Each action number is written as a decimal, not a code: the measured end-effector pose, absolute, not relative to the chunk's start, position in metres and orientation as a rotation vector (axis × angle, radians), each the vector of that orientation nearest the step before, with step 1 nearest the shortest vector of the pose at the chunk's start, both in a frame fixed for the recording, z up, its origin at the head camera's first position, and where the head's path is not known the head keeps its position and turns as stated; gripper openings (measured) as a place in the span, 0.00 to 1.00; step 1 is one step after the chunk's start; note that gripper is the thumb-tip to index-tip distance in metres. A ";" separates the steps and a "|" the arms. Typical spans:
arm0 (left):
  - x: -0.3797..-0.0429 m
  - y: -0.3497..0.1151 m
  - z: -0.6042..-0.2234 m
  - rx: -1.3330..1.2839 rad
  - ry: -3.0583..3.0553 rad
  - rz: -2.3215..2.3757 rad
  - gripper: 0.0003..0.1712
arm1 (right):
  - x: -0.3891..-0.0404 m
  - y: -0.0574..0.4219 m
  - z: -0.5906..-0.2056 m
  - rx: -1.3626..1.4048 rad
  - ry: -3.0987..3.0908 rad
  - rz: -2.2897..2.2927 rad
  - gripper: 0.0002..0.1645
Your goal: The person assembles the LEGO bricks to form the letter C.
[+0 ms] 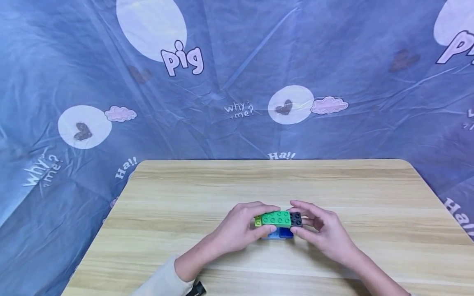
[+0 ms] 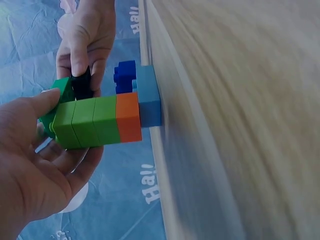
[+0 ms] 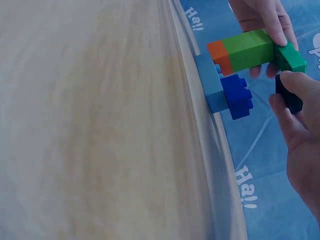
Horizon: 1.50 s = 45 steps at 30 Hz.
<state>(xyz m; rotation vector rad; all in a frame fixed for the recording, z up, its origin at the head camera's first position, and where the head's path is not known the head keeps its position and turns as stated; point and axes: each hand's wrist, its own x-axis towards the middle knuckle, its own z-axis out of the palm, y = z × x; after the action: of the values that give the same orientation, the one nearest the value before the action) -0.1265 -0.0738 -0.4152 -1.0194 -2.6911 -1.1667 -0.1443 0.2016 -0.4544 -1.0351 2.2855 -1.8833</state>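
Observation:
On the table stands a block build: a light blue base brick [image 2: 148, 95], an orange brick [image 2: 128, 117] and stacked light green bricks [image 2: 95, 121] at its left end, and a dark blue brick [image 3: 237, 96] at its right. A green brick [image 1: 276, 218] lies across the top of the light green column. My left hand [image 1: 242, 224] grips this green brick between thumb and fingers at the column's top. Between the thumb and fingers of my right hand [image 1: 324, 232] is a black brick [image 1: 296, 219], against the green brick's right end. Whether those two are joined, I cannot tell.
The wooden table [image 1: 177, 185] reaches back to a blue printed cloth [image 1: 207, 135] hanging behind it and at both sides. A small black object [image 1: 198, 289] shows at the left sleeve [image 1: 166, 277].

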 end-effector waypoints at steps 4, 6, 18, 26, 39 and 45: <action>-0.127 -0.071 -0.416 -1.000 -2.679 -1.239 0.25 | -0.145 0.202 -0.457 -1.033 2.292 -1.878 0.42; -0.127 -0.070 -0.416 -0.979 -2.687 -1.259 0.27 | -0.145 0.201 -0.458 -1.033 2.298 -1.876 0.42; -0.127 -0.067 -0.416 -0.968 -2.673 -1.347 0.24 | -0.140 0.192 -0.462 -1.054 2.137 -1.959 0.43; -0.125 -0.063 -0.418 -1.022 -2.634 -1.256 0.22 | -0.137 0.193 -0.467 -1.024 2.021 -2.049 0.46; -0.124 -0.064 -0.418 -0.997 -2.626 -1.216 0.22 | -0.139 0.194 -0.467 -0.918 2.076 -2.026 0.48; -0.125 -0.063 -0.418 -1.004 -2.620 -1.216 0.22 | -0.138 0.194 -0.467 -0.965 2.094 -2.034 0.48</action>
<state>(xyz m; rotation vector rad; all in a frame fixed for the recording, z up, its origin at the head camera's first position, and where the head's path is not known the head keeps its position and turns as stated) -0.1250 -0.0634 -0.4180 -1.0041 -2.6204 -1.2164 -0.1378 0.1940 -0.4671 -0.9647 2.0943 -2.0344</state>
